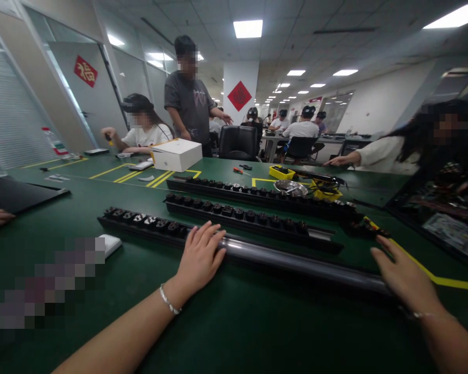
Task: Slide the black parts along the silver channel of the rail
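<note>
My left hand (202,255) lies with outstretched fingers on the nearest long black channel strip (288,261). Small dark and silvery socket-like modules (144,219) fill this strip's left part, while its right part is a smooth, shiny length. At the right end of the strip is my right hand (407,272), fingers apart and slightly blurred; whether it touches the strip I cannot tell. Behind lie a second black strip (253,221) and a third one (249,193), each with a row of similar modules. Dark small parts (368,228) sit just beyond my right fingers.
Yellow bins (281,172), a metal bowl (290,188) and a red screwdriver (239,171) are on the green table (281,332) behind the strips. A white box (177,154) stands farther left. Co-workers sit at both sides; one person stands behind. A blurred-out patch covers the lower left.
</note>
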The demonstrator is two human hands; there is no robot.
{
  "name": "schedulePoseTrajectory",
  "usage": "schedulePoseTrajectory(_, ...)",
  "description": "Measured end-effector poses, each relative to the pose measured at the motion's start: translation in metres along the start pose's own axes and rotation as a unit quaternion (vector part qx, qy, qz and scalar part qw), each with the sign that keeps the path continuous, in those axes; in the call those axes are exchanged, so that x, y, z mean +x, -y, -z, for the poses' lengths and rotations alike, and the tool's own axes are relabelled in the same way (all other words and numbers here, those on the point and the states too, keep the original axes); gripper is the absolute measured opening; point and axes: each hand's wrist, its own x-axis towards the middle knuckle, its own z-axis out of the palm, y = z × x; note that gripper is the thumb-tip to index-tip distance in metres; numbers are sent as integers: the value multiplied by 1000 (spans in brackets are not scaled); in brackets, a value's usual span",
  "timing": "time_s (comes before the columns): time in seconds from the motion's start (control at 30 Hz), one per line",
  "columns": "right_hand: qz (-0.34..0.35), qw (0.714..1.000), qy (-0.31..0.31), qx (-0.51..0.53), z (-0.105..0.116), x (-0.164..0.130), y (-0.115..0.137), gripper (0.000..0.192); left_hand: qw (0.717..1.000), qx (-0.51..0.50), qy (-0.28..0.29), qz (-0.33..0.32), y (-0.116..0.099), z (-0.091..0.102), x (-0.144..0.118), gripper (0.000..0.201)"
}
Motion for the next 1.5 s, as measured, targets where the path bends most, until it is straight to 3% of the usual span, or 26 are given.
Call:
schedulePoseTrajectory(0.07, 105, 992, 60, 44, 1, -32, 40, 62, 995, 60, -46, 69, 16, 0, -2, 49)
schedulePoseTrajectory(0.17, 210, 975, 73, 8, -4, -68, 84, 63, 980, 105, -58, 161, 40, -6, -4, 58)
schedulePoseTrajectory(0.23, 254, 962, 94, -13, -8, -79, 98, 61, 978, 101, -40, 180, 51, -10, -4, 56)
schedulePoseTrajectory(0.33, 286, 953, 101, -22, -9, -81, 104, 58, 983, 85, -36, 160, 56, -14, -4, 51)
schedulePoseTrajectory(0.53, 281, 958, 35, -42, -12, -82, 116, 54, 988, 47, -73, 126, 54, -14, 0, 39)
schedulePoseTrajectory(0.77, 265, 962, -32, -57, -16, -88, 126, 43, 990, 5, -75, 120, 53, -13, 2, 28)
schedulePoseTrajectory(0.93, 269, 961, -35, -63, -14, -86, 127, 42, 977, 2, -105, 185, 54, -16, 2, 51)
schedulePoseTrajectory(1.03, 266, 961, -33, -59, -13, -86, 128, 42, 969, 21, -95, 227, 54, -16, 1, 63)
schedulePoseTrajectory(1.5, 242, 970, 2, -33, -6, -89, 133, 41, 983, 13, -37, 177, 44, -17, 0, 52)
